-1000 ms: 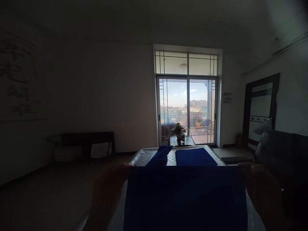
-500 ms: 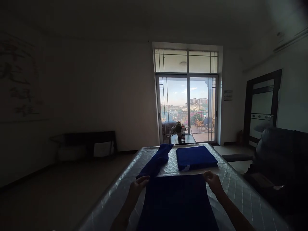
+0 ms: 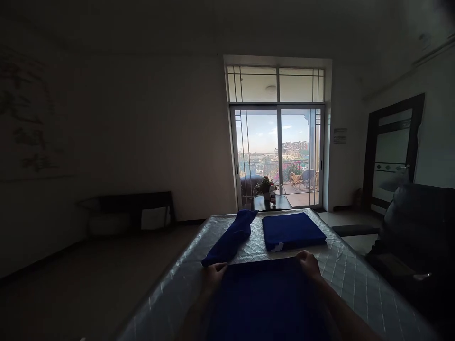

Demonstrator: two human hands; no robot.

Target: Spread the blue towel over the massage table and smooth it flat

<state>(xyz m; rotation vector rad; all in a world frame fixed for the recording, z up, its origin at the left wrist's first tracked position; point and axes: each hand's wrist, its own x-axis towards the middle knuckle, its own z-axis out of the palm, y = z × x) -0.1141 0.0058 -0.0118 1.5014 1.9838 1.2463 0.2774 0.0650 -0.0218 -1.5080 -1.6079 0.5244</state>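
Nearest me, a blue cloth (image 3: 265,303) is running out of the bottom of the view. My left hand (image 3: 215,272) is pinching its far left corner and my right hand (image 3: 308,263) is pinching the far right one. This two-corner grip is apparently holding the far edge straight and the panel spread between my hands. Whether that edge is touching the silvery quilted mattress (image 3: 355,279) beneath, I cannot tell. Just beyond my left hand, a crumpled blue bundle (image 3: 232,237) is lying aslant; its place off to the left is leaving room, I judge, for the cloth I am holding. To its right, a folded blue stack (image 3: 293,229) is sitting flat and square, a white tag (image 3: 279,246) showing at its near edge; being neatly layered, it is probably holding its shape unaided. Past the mattress, a dark tabletop (image 3: 260,204) is carrying a potted plant (image 3: 266,185) and a bottle (image 3: 272,195), all standing before a glass door (image 3: 279,151) that is letting daylight in.
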